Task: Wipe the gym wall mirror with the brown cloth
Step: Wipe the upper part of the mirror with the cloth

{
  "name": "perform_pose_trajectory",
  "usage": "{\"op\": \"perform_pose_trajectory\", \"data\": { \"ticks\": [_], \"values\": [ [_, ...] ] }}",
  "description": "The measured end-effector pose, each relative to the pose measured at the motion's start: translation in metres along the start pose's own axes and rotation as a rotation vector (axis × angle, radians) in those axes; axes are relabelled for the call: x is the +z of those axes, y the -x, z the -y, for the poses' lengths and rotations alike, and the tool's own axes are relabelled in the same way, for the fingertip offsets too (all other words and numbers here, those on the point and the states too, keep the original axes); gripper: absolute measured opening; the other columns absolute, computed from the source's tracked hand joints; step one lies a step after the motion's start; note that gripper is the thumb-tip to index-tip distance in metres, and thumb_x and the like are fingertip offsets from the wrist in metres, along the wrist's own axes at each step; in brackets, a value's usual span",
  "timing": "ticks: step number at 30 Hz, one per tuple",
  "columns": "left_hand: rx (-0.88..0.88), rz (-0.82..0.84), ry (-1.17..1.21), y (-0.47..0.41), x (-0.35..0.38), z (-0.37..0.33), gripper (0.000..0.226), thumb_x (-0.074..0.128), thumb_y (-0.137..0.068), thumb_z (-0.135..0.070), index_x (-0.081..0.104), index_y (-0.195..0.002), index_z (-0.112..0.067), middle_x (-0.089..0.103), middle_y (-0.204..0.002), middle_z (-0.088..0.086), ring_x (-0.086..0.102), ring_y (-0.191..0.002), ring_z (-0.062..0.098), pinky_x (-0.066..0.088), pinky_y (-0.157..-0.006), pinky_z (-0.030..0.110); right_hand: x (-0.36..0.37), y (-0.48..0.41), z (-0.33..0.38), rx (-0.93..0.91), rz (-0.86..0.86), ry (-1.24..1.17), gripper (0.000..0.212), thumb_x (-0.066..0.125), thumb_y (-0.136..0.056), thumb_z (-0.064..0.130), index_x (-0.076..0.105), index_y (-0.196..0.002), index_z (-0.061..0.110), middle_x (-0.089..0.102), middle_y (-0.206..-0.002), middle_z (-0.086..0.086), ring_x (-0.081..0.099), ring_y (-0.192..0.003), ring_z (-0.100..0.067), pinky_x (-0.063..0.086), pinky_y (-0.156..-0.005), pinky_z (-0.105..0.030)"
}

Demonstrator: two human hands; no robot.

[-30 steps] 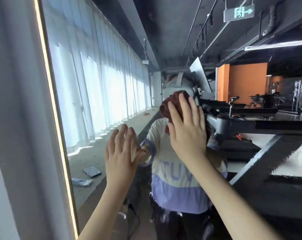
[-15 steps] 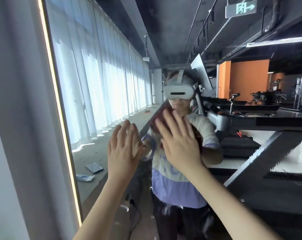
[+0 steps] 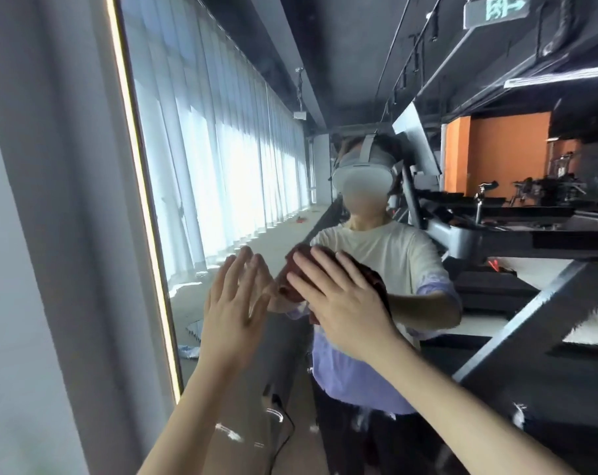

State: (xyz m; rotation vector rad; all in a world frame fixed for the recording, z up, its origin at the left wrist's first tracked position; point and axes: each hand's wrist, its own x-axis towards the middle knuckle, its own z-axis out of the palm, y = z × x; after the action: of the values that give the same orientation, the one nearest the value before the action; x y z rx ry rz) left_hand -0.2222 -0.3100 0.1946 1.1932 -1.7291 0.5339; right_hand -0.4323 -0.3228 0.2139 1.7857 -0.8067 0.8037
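The wall mirror fills most of the view, with a lit strip along its left edge. My right hand presses the brown cloth flat against the glass with straight, spread fingers; the cloth shows around my fingertips and at the right of my hand. My left hand lies flat on the mirror just left of the cloth, fingers straight and together. Both forearms reach up from the bottom of the frame.
A grey wall borders the mirror on the left. The glass reflects a person in a headset, bright curtained windows, treadmills, an orange wall and an exit sign. Smears show low on the glass.
My right hand has slid the cloth down and to the left across the glass, from head height to chest height of the reflection. My left hand has stayed about where it was.
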Motion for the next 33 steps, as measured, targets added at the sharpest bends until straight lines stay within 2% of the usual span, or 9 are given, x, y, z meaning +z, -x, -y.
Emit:
{"op": "perform_pose_trajectory", "data": {
  "ticks": [5, 10, 12, 14, 18, 23, 26, 29, 33],
  "values": [
    [0.022, -0.004, 0.036, 0.001, -0.005, 0.005, 0.055, 0.023, -0.105, -0.050, 0.022, -0.155, -0.029, 0.022, -0.162, -0.012, 0.017, -0.150, 0.017, 0.011, -0.120, 0.030, -0.011, -0.048, -0.004, 0.362, -0.173, -0.071, 0.057, 0.068, -0.089, 0.016, 0.051, -0.143, 0.016, 0.037, -0.156, -0.009, 0.030, -0.145, -0.033, 0.016, -0.120, -0.047],
    [0.002, 0.007, 0.091, 0.002, -0.004, 0.004, 0.056, 0.023, -0.105, -0.049, 0.029, -0.155, -0.024, 0.026, -0.162, -0.006, 0.018, -0.151, 0.019, 0.019, -0.121, 0.042, 0.014, 0.023, 0.028, -0.083, 0.077, 0.053, 0.056, 0.047, -0.089, 0.023, 0.048, -0.145, 0.020, 0.033, -0.159, -0.004, 0.024, -0.147, -0.028, 0.019, -0.120, -0.047],
    [-0.008, -0.006, 0.084, 0.003, -0.002, 0.002, 0.055, 0.028, -0.104, -0.044, 0.029, -0.155, -0.023, 0.024, -0.163, -0.006, 0.017, -0.151, 0.020, 0.018, -0.121, 0.044, 0.010, 0.032, 0.017, -0.107, 0.099, 0.089, 0.055, 0.047, -0.090, 0.025, 0.047, -0.145, 0.021, 0.035, -0.158, -0.004, 0.027, -0.146, -0.028, 0.021, -0.119, -0.047],
    [-0.007, -0.018, 0.056, 0.003, 0.001, 0.001, 0.056, 0.033, -0.103, -0.040, 0.029, -0.155, -0.021, 0.024, -0.163, -0.004, 0.017, -0.150, 0.022, 0.018, -0.121, 0.043, 0.002, 0.014, 0.003, 0.009, 0.022, 0.087, 0.056, 0.054, -0.090, 0.028, 0.046, -0.145, 0.019, 0.036, -0.157, -0.006, 0.030, -0.145, -0.029, 0.019, -0.120, -0.047],
    [-0.031, -0.023, 0.025, 0.003, 0.006, -0.002, 0.057, 0.039, -0.100, -0.036, 0.031, -0.154, -0.016, 0.026, -0.162, 0.002, 0.021, -0.149, 0.029, 0.025, -0.118, 0.053, -0.014, -0.026, -0.011, 0.365, -0.124, 0.030, 0.051, 0.045, -0.095, 0.026, 0.047, -0.145, 0.014, 0.039, -0.154, -0.012, 0.030, -0.143, -0.034, 0.013, -0.120, -0.046],
    [-0.069, -0.008, -0.009, 0.003, 0.006, -0.011, 0.062, 0.036, -0.099, -0.040, 0.036, -0.152, -0.009, 0.029, -0.161, 0.007, 0.021, -0.148, 0.031, 0.027, -0.117, 0.056, -0.005, 0.006, -0.004, -0.070, 0.064, 0.094, 0.053, 0.042, -0.091, 0.024, 0.051, -0.143, 0.018, 0.040, -0.155, -0.009, 0.028, -0.144, -0.030, 0.017, -0.119, -0.047],
    [-0.048, -0.034, -0.056, 0.003, 0.007, -0.019, 0.062, 0.042, -0.096, -0.038, 0.037, -0.150, -0.008, 0.034, -0.157, 0.010, 0.027, -0.145, 0.034, 0.030, -0.116, 0.055, -0.017, 0.004, -0.033, 0.184, -0.048, 0.136, 0.051, 0.049, -0.094, 0.025, 0.047, -0.143, 0.014, 0.043, -0.152, -0.012, 0.029, -0.142, -0.029, 0.018, -0.118, -0.047],
    [0.107, -0.078, -0.060, 0.001, 0.010, -0.039, 0.064, 0.050, -0.094, -0.032, 0.028, -0.152, -0.015, 0.034, -0.157, 0.008, 0.029, -0.144, 0.032, 0.025, -0.117, 0.047, -0.022, 0.003, -0.038, 0.452, -0.183, 0.084, 0.050, 0.047, -0.096, 0.019, 0.044, -0.144, 0.006, 0.042, -0.151, -0.017, 0.028, -0.141, -0.032, 0.016, -0.118, -0.044],
    [0.183, -0.113, -0.014, -0.006, 0.021, -0.066, 0.062, 0.047, -0.097, -0.038, 0.026, -0.152, -0.018, 0.037, -0.155, 0.007, 0.031, -0.142, 0.031, 0.025, -0.116, 0.042, -0.011, 0.037, -0.026, 0.107, -0.024, 0.130, 0.059, 0.046, -0.091, 0.014, 0.035, -0.148, 0.009, 0.029, -0.158, -0.008, 0.028, -0.144, -0.029, 0.019, -0.119, -0.044]
  ]
}}
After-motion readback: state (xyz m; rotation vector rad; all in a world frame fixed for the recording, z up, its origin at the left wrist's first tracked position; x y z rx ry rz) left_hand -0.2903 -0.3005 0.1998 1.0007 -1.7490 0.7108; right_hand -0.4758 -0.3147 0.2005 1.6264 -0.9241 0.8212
